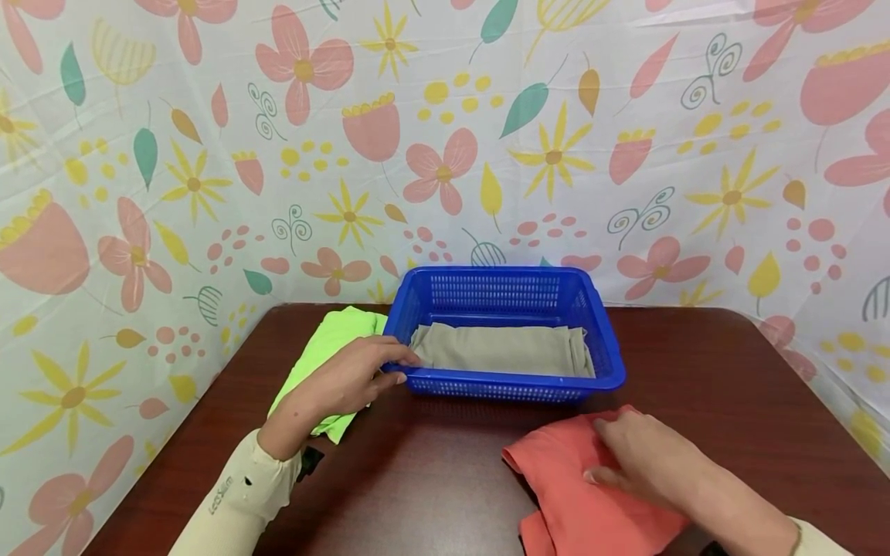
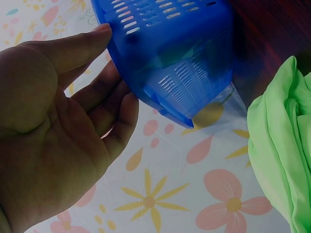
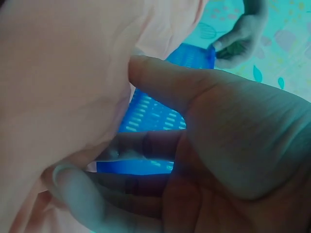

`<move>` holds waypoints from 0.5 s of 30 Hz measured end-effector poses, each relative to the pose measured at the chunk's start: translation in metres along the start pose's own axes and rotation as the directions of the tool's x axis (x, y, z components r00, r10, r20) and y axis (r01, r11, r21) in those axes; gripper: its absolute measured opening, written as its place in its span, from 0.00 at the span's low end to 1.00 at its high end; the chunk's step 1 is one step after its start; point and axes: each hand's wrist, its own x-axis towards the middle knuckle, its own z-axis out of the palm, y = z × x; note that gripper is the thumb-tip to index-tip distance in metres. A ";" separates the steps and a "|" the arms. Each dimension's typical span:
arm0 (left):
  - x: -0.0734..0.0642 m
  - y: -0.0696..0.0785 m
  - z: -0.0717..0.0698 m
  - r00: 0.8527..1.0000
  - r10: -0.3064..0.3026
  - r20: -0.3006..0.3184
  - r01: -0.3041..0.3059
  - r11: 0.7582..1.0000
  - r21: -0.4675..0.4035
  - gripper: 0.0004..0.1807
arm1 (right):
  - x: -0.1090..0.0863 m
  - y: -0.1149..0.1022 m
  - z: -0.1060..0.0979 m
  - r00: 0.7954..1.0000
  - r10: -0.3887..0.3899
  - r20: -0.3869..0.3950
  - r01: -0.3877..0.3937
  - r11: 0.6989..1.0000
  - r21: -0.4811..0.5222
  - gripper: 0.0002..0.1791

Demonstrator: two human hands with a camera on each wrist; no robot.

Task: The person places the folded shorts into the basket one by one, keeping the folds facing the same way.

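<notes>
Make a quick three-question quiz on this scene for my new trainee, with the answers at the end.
1. Fill in the blank: the ____ hand grips the rim of the blue basket.
2. Where does the green cloth lie? A) inside the basket; B) on the floor; C) on the table, beside the basket.
3. What does the right hand hold?

Key:
1. Left; the left hand is at the basket's near left corner.
2. C.
3. The red cloth.

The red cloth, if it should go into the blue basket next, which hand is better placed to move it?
Probably the right hand: it holds the red cloth in front of the blue basket. The left hand grips the basket's rim, so it seems better for steadying.
</notes>
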 end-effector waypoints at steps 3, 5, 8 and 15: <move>0.000 0.000 0.000 1.000 0.000 -0.001 0.000 1.000 0.001 0.14 | -0.001 -0.004 0.002 0.999 -0.017 -0.038 0.017 1.000 -0.006 0.23; 0.000 0.000 0.000 1.000 -0.002 0.000 0.002 1.000 0.001 0.14 | 0.000 -0.006 0.003 0.999 -0.015 -0.042 0.015 1.000 -0.008 0.24; 0.000 0.000 0.001 1.000 -0.006 0.000 0.006 1.000 0.001 0.15 | 0.001 -0.009 0.003 1.000 -0.004 -0.030 0.004 1.000 -0.009 0.24; 0.001 0.000 0.001 1.000 -0.008 0.003 0.008 1.000 -0.002 0.14 | 0.003 -0.014 0.006 0.999 0.000 -0.042 0.001 1.000 0.017 0.24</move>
